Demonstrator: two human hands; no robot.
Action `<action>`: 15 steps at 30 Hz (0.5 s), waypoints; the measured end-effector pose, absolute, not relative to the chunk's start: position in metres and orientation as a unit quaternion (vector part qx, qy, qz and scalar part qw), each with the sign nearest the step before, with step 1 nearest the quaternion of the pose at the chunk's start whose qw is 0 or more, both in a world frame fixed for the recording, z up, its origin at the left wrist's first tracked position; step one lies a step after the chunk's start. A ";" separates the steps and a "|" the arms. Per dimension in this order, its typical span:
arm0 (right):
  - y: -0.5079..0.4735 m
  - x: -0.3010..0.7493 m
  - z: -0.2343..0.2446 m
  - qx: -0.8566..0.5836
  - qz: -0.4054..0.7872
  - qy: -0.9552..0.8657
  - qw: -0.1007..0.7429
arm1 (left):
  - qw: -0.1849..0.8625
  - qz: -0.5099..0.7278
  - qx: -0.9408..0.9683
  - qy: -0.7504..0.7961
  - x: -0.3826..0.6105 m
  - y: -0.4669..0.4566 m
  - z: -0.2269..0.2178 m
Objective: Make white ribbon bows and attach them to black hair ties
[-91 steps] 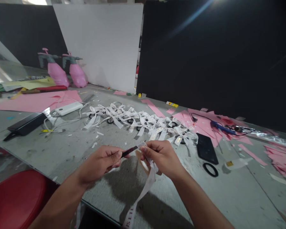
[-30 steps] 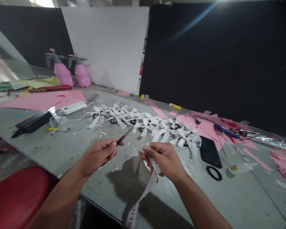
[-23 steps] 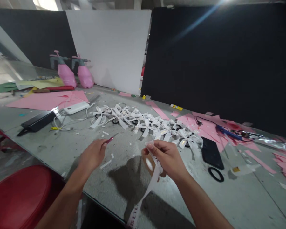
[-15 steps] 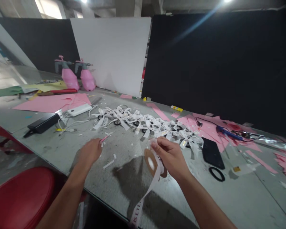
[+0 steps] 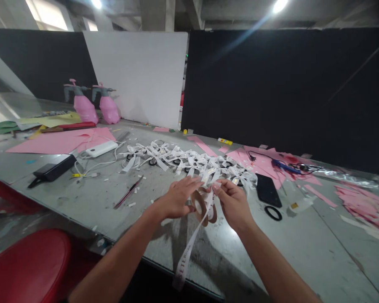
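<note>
A cardboard-sided spool of white ribbon is between my hands above the table. My right hand pinches the ribbon near the top of the spool. From there the printed strip hangs past the table's front edge. My left hand is at the spool's left side, fingers stretched and thumb apart; whether it touches the cardboard is unclear. To its left a slim, pointed, dark red tool, perhaps a craft knife, lies on the tabletop. Just beyond my hands spreads a pile of white ribbon bows with black rings.
Right of the pile lie a black phone and a black ring. Pink paper scraps cover the far right. Leftward are a white power bank, a black case and pink spray bottles. A red stool stands front left.
My left hand has let go of the slim tool, which now lies on the table, and has moved right to the spool. My right hand still pinches the ribbon. The view has shifted slightly.
</note>
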State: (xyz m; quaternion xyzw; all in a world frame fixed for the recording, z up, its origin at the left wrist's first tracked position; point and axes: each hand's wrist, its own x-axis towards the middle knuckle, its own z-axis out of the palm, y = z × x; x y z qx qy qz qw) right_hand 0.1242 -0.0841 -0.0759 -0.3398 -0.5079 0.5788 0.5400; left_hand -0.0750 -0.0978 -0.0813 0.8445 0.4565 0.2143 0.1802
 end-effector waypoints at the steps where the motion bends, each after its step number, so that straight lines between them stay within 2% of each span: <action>1: -0.087 0.129 -0.077 -0.334 0.585 -0.509 0.536 | 0.198 0.206 0.860 0.422 -0.067 -0.090 -0.079; 6: -0.097 0.159 -0.082 -0.324 0.589 -0.506 0.540 | 0.243 0.201 0.874 0.369 -0.063 -0.076 -0.072; 10: -0.088 0.184 -0.098 -0.364 0.558 -0.485 0.567 | 0.270 0.267 0.795 0.472 -0.098 -0.102 -0.080; 15: -0.069 0.205 -0.127 -0.414 0.498 -0.539 0.539 | 0.246 0.343 0.651 0.631 -0.158 -0.135 -0.097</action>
